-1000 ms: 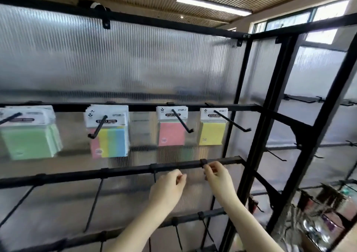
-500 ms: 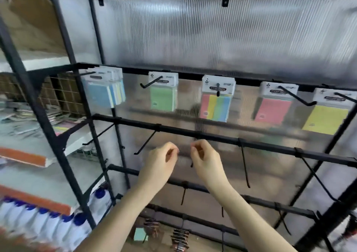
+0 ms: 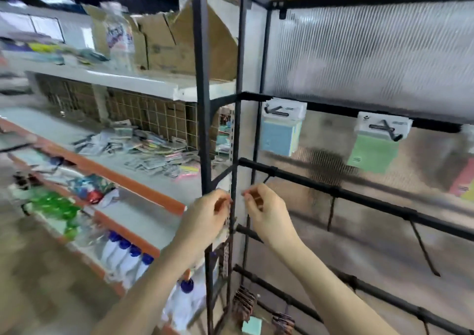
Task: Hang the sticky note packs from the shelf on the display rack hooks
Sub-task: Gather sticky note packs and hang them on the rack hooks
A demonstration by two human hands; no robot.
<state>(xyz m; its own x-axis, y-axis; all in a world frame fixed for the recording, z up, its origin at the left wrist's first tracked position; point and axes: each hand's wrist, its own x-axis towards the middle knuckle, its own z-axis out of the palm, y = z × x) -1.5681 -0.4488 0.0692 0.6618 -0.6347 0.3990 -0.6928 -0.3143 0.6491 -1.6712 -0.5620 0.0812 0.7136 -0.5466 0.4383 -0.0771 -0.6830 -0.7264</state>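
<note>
A loose pile of sticky note packs (image 3: pixel 159 152) lies on the grey shelf (image 3: pixel 154 183) to the left. On the display rack's top bar hang a blue pack (image 3: pixel 280 134) and a green pack (image 3: pixel 374 150); a multicoloured one (image 3: pixel 465 183) shows at the right edge. My left hand (image 3: pixel 210 214) and right hand (image 3: pixel 265 207) are raised side by side at the rack's left corner, just under the middle bar (image 3: pixel 359 196). Both have curled fingers and nothing visible in them. Empty hooks (image 3: pixel 423 250) hang from the middle bar.
The rack's black upright post (image 3: pixel 204 103) stands between my hands and the shelf. Cardboard boxes (image 3: pixel 179 42) sit on the upper shelf. Blue-capped white bottles (image 3: pixel 128 257) fill the lower shelf. Small hanging items (image 3: pixel 243 306) are low on the rack.
The view has swung left from the rack's right end to its left corner, bringing the shelf into sight. Both hands stayed raised together with curled fingers.
</note>
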